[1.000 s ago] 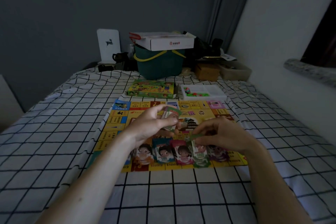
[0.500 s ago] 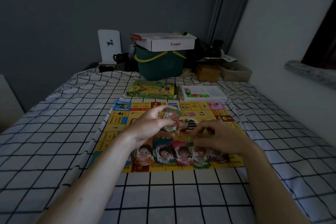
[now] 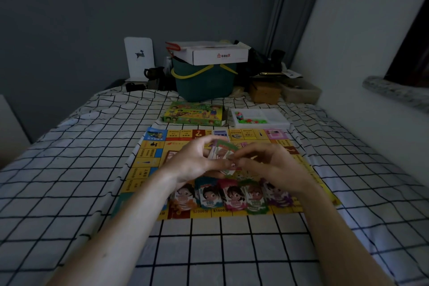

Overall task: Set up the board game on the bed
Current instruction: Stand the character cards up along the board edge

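Observation:
A yellow game board (image 3: pixel 148 165) lies flat on the checked bed sheet (image 3: pixel 69 181). Above its middle my left hand (image 3: pixel 195 160) grips a small stack of play-money bills (image 3: pixel 224 152). My right hand (image 3: pixel 271 167) meets the stack from the right, its fingertips pinching the front bill. Along the board's near edge lie several piles of bills with cartoon faces: orange (image 3: pixel 183 197), teal (image 3: pixel 209 195), pink (image 3: pixel 234 197), green (image 3: pixel 255 199) and purple (image 3: pixel 278 197). The purple pile is partly hidden under my right wrist.
Beyond the board sit the green game box (image 3: pixel 193 114) and a white tray (image 3: pixel 260 118) with small coloured pieces. At the bed's head stand a teal basket (image 3: pixel 204 81) topped by a white carton (image 3: pixel 218 53), a brown box (image 3: pixel 264 91) and clutter. A wall runs along the right.
My right hand has left the green pile near the board's front edge and risen to the stack in my left hand, where it now pinches a bill. The left hand has stayed put.

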